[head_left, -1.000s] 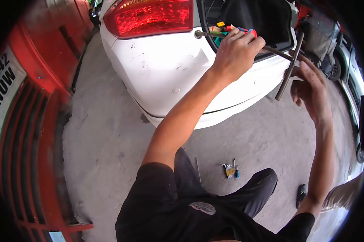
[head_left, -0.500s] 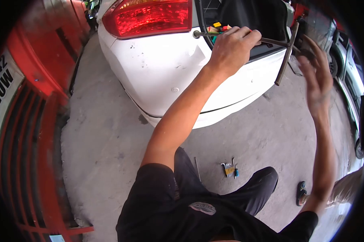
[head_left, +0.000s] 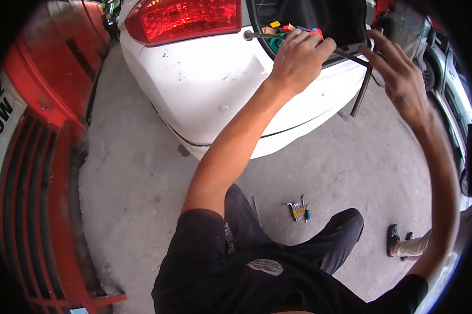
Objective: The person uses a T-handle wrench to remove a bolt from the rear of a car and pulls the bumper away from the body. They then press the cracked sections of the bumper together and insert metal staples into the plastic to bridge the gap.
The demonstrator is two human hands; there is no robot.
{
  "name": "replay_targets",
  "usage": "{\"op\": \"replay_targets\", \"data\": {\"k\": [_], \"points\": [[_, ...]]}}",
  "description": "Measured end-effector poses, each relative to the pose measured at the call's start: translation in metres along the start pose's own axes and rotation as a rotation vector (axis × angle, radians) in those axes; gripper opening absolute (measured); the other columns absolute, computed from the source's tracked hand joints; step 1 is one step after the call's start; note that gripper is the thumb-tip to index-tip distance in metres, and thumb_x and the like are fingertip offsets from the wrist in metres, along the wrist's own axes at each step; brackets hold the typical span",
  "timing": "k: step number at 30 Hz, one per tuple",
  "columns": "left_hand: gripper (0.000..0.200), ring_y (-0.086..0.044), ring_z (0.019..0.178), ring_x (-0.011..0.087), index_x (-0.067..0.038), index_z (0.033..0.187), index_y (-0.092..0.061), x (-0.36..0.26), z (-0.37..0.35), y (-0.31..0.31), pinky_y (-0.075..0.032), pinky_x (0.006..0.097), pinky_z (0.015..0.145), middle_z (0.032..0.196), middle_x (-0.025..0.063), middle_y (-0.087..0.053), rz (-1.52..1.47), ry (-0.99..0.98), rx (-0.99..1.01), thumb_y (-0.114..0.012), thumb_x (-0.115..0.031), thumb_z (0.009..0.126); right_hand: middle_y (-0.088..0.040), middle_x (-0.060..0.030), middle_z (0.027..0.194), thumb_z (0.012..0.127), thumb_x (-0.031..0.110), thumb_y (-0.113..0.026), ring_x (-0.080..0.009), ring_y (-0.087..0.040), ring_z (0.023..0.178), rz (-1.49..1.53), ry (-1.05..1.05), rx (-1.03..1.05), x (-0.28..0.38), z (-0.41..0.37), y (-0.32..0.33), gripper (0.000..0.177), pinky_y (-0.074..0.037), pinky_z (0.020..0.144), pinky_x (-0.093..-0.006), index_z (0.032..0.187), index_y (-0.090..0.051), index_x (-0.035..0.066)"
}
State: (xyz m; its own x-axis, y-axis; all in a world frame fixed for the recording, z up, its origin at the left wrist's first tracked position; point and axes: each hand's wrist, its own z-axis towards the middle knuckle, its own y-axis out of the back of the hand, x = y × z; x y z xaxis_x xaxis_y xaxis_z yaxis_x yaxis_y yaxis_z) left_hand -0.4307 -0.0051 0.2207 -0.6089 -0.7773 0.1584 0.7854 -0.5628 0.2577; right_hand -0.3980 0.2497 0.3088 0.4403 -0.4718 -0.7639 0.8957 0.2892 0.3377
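Note:
A long metal rod tool (head_left: pixel 349 56) with a T-shaped crossbar (head_left: pixel 362 91) reaches across the edge of a white car's open trunk. Its left end meets a round spot on the white body panel (head_left: pixel 210 89), just right of the red tail light (head_left: pixel 186 21). My left hand (head_left: pixel 301 57) is wrapped round the middle of the rod. Beside the crossbar's upper part is my right hand (head_left: pixel 401 78), its fingers bent and apart; whether they touch the bar is unclear. Colourful items (head_left: pixel 276 42) lie in the trunk behind the rod.
On the concrete floor (head_left: pixel 142 172) lie a hex key set (head_left: pixel 298 212), a blue-handled tool (head_left: pixel 307 214) and a thin rod (head_left: pixel 257 210). A person's shoe (head_left: pixel 393 239) is at the lower right. Red metal bars (head_left: pixel 63 209) stand at left, other cars (head_left: pixel 453 99) at right.
My right hand has moved left and closer to the crossbar. The crossbar has turned a little. My left hand stays round the rod, and the view has shifted slightly.

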Motion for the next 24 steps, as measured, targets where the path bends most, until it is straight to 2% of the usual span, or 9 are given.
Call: {"op": "replay_targets", "data": {"k": [1, 3, 5, 9, 12, 15, 19, 20, 24], "points": [[0.017, -0.068, 0.091, 0.0359, -0.007, 0.100, -0.069, 0.001, 0.002, 0.000, -0.051, 0.0463, 0.090, 0.088, 0.0140, -0.070, 0.001, -0.007, -0.011, -0.060, 0.001, 0.089, -0.075, -0.0091, 0.110, 0.100, 0.016, -0.070, -0.0221, -0.074, 0.099, -0.012, 0.004, -0.003, 0.006, -0.002, 0.004, 0.031, -0.060, 0.071, -0.0339, 0.130, -0.067, 0.009], [0.007, -0.069, 0.087, 0.0323, -0.006, 0.094, -0.065, 0.002, 0.003, 0.003, -0.054, 0.0451, 0.078, 0.085, 0.0105, -0.069, 0.033, 0.006, -0.026, -0.068, -0.002, 0.089, -0.074, -0.0106, 0.107, 0.102, 0.036, -0.068, -0.0192, -0.073, 0.092, 0.906, -0.992, -0.260, 0.032, -0.006, 0.022, 0.042, -0.056, 0.064, -0.0298, 0.125, -0.068, 0.002], [0.006, -0.069, 0.086, 0.0323, -0.006, 0.092, -0.064, 0.001, 0.001, 0.005, -0.054, 0.0451, 0.077, 0.085, 0.0107, -0.069, 0.007, -0.010, -0.022, -0.070, -0.004, 0.090, -0.071, -0.0117, 0.095, 0.099, 0.044, -0.065, -0.0121, -0.063, 0.059, 1.342, -1.297, 0.121, 0.041, 0.007, 0.042, 0.053, -0.043, 0.044, -0.0242, 0.128, -0.065, -0.001], [0.007, -0.069, 0.087, 0.0321, -0.006, 0.097, -0.067, -0.003, 0.004, 0.006, -0.055, 0.0449, 0.076, 0.086, 0.0106, -0.070, -0.008, 0.008, -0.023, -0.071, -0.009, 0.093, -0.070, -0.0076, 0.089, 0.096, 0.029, -0.071, -0.0080, -0.056, 0.049, 1.574, -1.186, 0.362, 0.051, 0.023, 0.038, 0.047, -0.039, 0.040, -0.0228, 0.130, -0.060, 0.000], [0.009, -0.070, 0.089, 0.0313, -0.006, 0.102, -0.069, -0.006, 0.006, 0.007, -0.056, 0.0445, 0.075, 0.088, 0.0101, -0.071, 0.002, 0.022, -0.063, -0.070, -0.012, 0.095, -0.075, -0.0115, 0.113, 0.094, -0.007, -0.059, -0.0269, -0.074, 0.074, 0.603, -0.544, 0.262, 0.021, 0.011, -0.002, 0.042, -0.061, 0.065, -0.0335, 0.132, -0.061, 0.009], [0.011, -0.071, 0.089, 0.0301, -0.007, 0.105, -0.070, -0.005, 0.005, 0.006, -0.056, 0.0434, 0.073, 0.088, 0.0089, -0.071, 0.018, 0.015, -0.055, -0.070, -0.012, 0.095, -0.066, -0.0138, 0.137, 0.093, -0.015, -0.055, -0.0348, -0.073, 0.100, 0.058, -0.091, 0.005, 0.003, 0.005, -0.015, 0.046, -0.063, 0.084, -0.0377, 0.130, -0.064, 0.010], [0.010, -0.072, 0.086, 0.0281, -0.008, 0.105, -0.070, 0.001, 0.012, 0.016, -0.057, 0.0421, 0.070, 0.087, 0.0062, -0.070, 0.036, 0.052, 0.034, -0.069, -0.012, 0.095, -0.063, -0.0153, 0.140, 0.100, 0.008, -0.065, -0.0254, -0.072, 0.110, 0.486, -0.582, -0.266, 0.036, -0.001, -0.003, 0.031, -0.062, 0.083, -0.0343, 0.131, -0.063, 0.006], [0.010, -0.072, 0.086, 0.0281, -0.008, 0.105, -0.070, 0.002, 0.013, 0.017, -0.057, 0.0421, 0.070, 0.087, 0.0062, -0.070, 0.043, 0.056, 0.029, -0.069, -0.012, 0.095, -0.071, -0.0155, 0.118, 0.101, 0.029, -0.068, -0.0180, -0.073, 0.087, 0.904, -1.041, -0.246, 0.040, -0.005, 0.001, 0.047, -0.058, 0.067, -0.0292, 0.138, -0.059, 0.002], [0.009, -0.071, 0.084, 0.0282, -0.008, 0.103, -0.069, -0.004, 0.006, 0.009, -0.057, 0.0420, 0.069, 0.084, 0.0063, -0.068, 0.026, 0.034, 0.013, -0.069, -0.011, 0.095, -0.069, -0.0090, 0.081, 0.097, 0.040, -0.067, -0.0103, -0.055, 0.046, 1.605, -1.226, 0.282, 0.044, 0.025, 0.029, 0.057, -0.041, 0.042, -0.0238, 0.136, -0.059, 0.000]]}}
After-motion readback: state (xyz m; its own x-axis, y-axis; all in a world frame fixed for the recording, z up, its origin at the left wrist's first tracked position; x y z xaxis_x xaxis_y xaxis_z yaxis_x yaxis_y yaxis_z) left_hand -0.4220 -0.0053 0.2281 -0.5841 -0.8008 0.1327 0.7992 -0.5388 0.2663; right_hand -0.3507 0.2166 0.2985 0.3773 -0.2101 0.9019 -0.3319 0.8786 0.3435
